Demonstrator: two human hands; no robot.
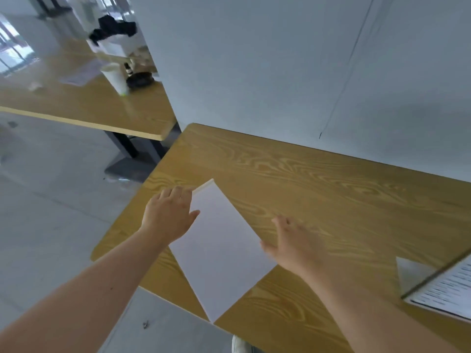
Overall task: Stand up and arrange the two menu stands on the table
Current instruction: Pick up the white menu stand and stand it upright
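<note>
A white menu stand [219,248] lies flat on the wooden table [318,189], its blank side up, one corner reaching the table's near edge. My left hand [169,215] rests at the stand's far left edge, fingers curled over that edge. My right hand [293,243] is at the stand's right edge with fingers spread, thumb touching the sheet. A second menu stand [443,289] with printed text lies at the right, partly cut off by the frame.
A grey partition wall [280,72] runs along the table's far side. Another wooden table [89,103] at the upper left carries a white cup [114,77], a dark bowl and clutter. Grey floor lies to the left. A shoe [240,345] shows below.
</note>
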